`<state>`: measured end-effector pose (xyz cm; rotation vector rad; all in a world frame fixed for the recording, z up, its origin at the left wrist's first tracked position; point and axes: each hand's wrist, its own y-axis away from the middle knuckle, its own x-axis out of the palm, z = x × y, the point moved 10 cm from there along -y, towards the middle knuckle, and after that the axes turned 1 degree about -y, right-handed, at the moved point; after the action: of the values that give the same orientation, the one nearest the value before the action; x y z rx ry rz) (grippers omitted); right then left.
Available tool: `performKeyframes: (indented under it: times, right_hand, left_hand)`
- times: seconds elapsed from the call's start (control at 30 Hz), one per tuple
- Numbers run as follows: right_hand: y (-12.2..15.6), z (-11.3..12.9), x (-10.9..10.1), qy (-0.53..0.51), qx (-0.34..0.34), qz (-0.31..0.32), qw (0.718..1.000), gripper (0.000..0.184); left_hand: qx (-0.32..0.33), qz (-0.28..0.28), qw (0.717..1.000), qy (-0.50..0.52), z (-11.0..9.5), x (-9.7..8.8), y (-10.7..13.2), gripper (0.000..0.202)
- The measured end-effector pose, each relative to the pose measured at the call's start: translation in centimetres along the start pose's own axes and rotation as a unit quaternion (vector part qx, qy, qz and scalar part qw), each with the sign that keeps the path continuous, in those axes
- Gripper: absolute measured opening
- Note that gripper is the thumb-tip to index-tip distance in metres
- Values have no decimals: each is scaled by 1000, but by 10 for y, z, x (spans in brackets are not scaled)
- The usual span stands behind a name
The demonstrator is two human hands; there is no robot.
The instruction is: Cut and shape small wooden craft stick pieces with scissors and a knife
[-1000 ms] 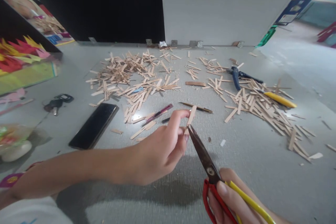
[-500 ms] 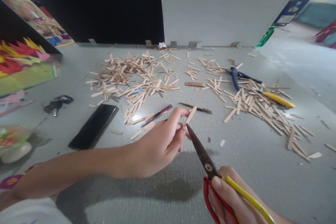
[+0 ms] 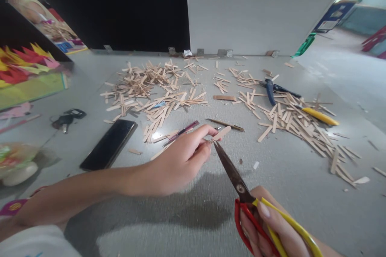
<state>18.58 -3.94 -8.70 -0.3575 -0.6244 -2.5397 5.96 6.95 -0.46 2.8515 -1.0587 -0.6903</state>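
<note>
Head view: scissors are held by the right hand beside the left hand's grip on a stick, snipping seemingly underway, steadiness needed.

You wear a white garment, seen at lower left, with a small blue marking on its cloth; your left forearm, left hand and right hand are bare.

From here the scissors show dull, dark metal blades | the 2 handles look smooth plastic | stick is matt, bare wood | phone has a glossy face | tabletop looks finely rough
</note>
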Motion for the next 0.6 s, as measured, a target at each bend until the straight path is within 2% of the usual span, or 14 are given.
performKeyframes:
  times: [0.17, 0.6]
  right_hand:
    - [7, -13, -6, -19, 28, -6, 999, 69]
    - [3, -17, -10, -31, 46, -4, 998, 67]
  left_hand:
    - [1, -4, 1000, -26, -4, -3, 0, 21]
    - [42, -40, 992, -116, -13, -17, 2, 29]
